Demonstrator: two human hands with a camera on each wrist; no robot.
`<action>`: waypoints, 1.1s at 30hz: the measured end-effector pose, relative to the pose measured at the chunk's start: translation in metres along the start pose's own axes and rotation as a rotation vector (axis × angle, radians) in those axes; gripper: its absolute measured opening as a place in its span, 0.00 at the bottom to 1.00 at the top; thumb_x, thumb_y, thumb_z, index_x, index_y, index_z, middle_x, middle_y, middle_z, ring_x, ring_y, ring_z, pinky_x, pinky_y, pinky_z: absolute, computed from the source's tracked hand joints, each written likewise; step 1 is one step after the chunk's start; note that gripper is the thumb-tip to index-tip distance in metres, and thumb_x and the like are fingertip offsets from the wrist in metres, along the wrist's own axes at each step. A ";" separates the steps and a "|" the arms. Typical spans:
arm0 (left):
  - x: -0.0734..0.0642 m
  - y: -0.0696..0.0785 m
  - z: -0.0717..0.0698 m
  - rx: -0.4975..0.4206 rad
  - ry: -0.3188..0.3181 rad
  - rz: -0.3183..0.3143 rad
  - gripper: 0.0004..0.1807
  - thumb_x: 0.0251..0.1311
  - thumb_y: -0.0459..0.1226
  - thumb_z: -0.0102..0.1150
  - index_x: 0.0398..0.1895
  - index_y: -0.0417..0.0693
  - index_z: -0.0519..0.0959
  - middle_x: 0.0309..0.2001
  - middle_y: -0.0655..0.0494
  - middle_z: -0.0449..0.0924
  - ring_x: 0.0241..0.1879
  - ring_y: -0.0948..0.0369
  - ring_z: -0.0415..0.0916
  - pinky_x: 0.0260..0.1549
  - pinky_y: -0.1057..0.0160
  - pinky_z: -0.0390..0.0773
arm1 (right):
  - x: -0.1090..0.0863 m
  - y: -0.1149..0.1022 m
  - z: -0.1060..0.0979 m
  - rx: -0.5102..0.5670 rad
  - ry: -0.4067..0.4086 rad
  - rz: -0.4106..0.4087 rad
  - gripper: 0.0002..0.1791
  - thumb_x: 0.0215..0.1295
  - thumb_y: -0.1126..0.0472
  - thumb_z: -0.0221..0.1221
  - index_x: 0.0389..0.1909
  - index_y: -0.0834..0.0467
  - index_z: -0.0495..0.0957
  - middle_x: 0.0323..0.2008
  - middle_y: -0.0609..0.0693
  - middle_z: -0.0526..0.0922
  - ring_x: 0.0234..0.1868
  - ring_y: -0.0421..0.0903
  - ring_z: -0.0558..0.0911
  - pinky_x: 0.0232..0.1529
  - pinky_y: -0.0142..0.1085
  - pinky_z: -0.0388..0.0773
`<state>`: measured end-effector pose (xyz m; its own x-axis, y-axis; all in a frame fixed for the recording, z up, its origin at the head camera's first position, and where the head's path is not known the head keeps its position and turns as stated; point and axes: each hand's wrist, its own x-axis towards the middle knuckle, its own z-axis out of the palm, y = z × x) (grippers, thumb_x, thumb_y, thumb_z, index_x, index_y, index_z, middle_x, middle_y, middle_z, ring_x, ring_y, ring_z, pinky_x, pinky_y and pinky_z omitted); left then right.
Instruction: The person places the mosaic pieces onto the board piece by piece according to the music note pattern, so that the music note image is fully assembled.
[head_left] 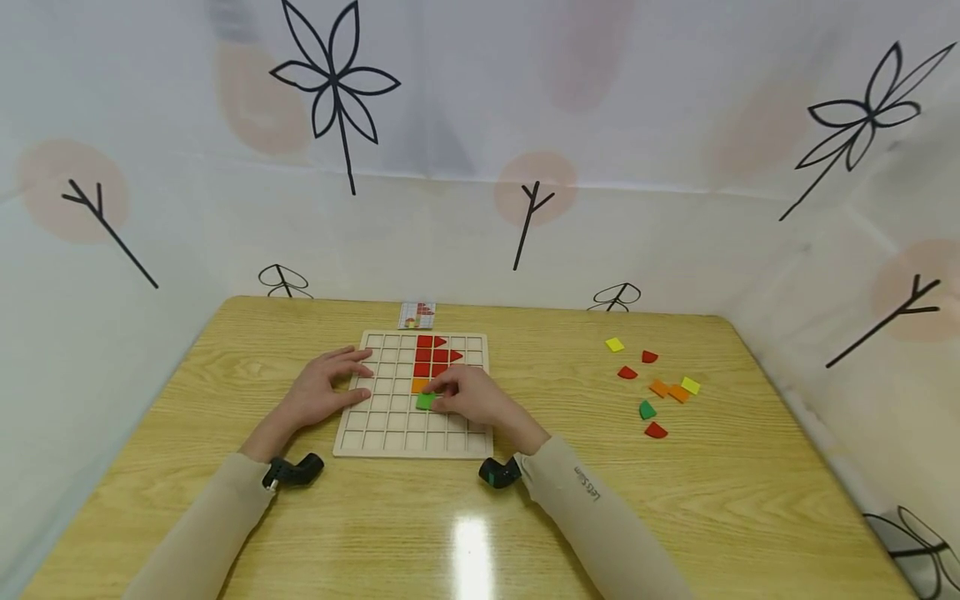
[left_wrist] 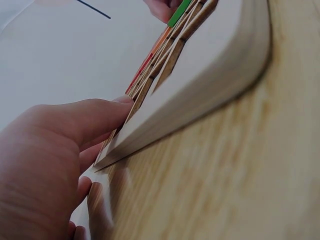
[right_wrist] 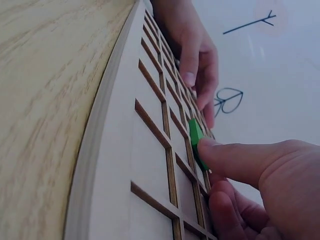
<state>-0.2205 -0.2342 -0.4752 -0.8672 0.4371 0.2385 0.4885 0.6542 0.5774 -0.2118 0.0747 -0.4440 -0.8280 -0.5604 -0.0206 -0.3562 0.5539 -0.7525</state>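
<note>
A wooden grid board (head_left: 375, 446) lies on the table. My left hand (head_left: 322, 387) rests at its left edge, fingers spread and thumb on the rim; the left wrist view shows that thumb (left_wrist: 107, 115) touching the board. With thumb and fingers my right hand (head_left: 476, 396) pinches a green tile (head_left: 424, 402), which in the right wrist view (right_wrist: 196, 142) sits over the grid cells, slightly raised. Just above it, an orange tile (head_left: 418, 386) lies in a cell, partly covered by the fingers. Several red tiles (head_left: 423, 356) fill cells higher up, some with pointed ends.
Behind the board lies a small picture card (head_left: 417, 315) with a coloured pattern. Loose pieces are scattered on the right of the table: red quarter-rounds (head_left: 656, 430), yellow tiles (head_left: 615, 344), orange tiles (head_left: 678, 393) and a green quarter-round (head_left: 647, 410). A patterned cloth surrounds the table.
</note>
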 end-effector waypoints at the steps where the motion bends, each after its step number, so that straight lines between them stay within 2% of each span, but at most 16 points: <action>1: 0.000 0.000 0.000 0.001 -0.001 0.000 0.16 0.59 0.45 0.70 0.49 0.53 0.85 0.69 0.54 0.70 0.72 0.47 0.57 0.68 0.40 0.55 | 0.000 -0.001 0.000 -0.005 -0.001 0.004 0.12 0.65 0.61 0.67 0.48 0.53 0.86 0.31 0.42 0.79 0.30 0.40 0.74 0.33 0.32 0.71; 9: 0.002 0.001 -0.001 0.002 0.003 0.004 0.15 0.59 0.44 0.70 0.49 0.53 0.85 0.69 0.54 0.70 0.72 0.46 0.58 0.68 0.40 0.55 | 0.001 -0.008 0.003 0.000 0.013 0.051 0.10 0.65 0.59 0.67 0.46 0.50 0.87 0.35 0.41 0.80 0.34 0.41 0.76 0.37 0.35 0.74; 17: 0.002 0.002 -0.002 0.006 -0.005 -0.005 0.16 0.59 0.45 0.70 0.49 0.53 0.85 0.69 0.53 0.70 0.72 0.46 0.58 0.68 0.39 0.55 | 0.001 -0.011 0.005 0.003 0.023 0.071 0.10 0.64 0.59 0.67 0.45 0.50 0.87 0.33 0.42 0.79 0.35 0.42 0.74 0.37 0.35 0.73; 33: 0.000 0.003 -0.001 0.011 0.015 0.015 0.15 0.60 0.44 0.69 0.48 0.52 0.85 0.69 0.51 0.71 0.71 0.44 0.58 0.67 0.38 0.55 | 0.001 -0.016 0.006 -0.008 0.013 0.110 0.11 0.65 0.60 0.66 0.47 0.48 0.88 0.33 0.40 0.82 0.31 0.41 0.76 0.35 0.34 0.73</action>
<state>-0.2191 -0.2330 -0.4730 -0.8614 0.4371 0.2588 0.5020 0.6547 0.5651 -0.2041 0.0622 -0.4357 -0.8679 -0.4876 -0.0945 -0.2659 0.6169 -0.7408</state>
